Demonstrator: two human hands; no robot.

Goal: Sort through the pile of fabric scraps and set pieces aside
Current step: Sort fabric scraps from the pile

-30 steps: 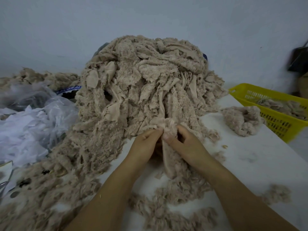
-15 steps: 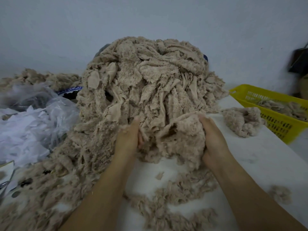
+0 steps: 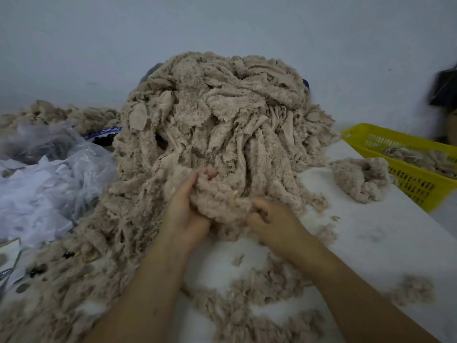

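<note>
A tall pile of beige fleece fabric scraps [image 3: 217, 115] rises on the white table [image 3: 371, 238] against the wall. At its front foot lies a fluffy clump of scraps [image 3: 220, 201], held between both hands. My left hand [image 3: 188, 206] cups the clump's left side, fingertips curled into the fabric at the top. My right hand [image 3: 274, 219] grips the clump's right side with curled fingers. More loose scraps [image 3: 257, 290] lie spread on the table in front of my forearms.
A separate small heap of scraps [image 3: 358, 177] sits right of the pile, beside a yellow plastic basket [image 3: 415, 179] holding more scraps. Clear plastic bags with white material [image 3: 42, 184] lie at the left. A dark object [image 3: 445, 87] hangs at the right wall.
Both hands spread apart into the pile's foot, then closed in again, bunching a clump of scraps between them lower and nearer to me.
</note>
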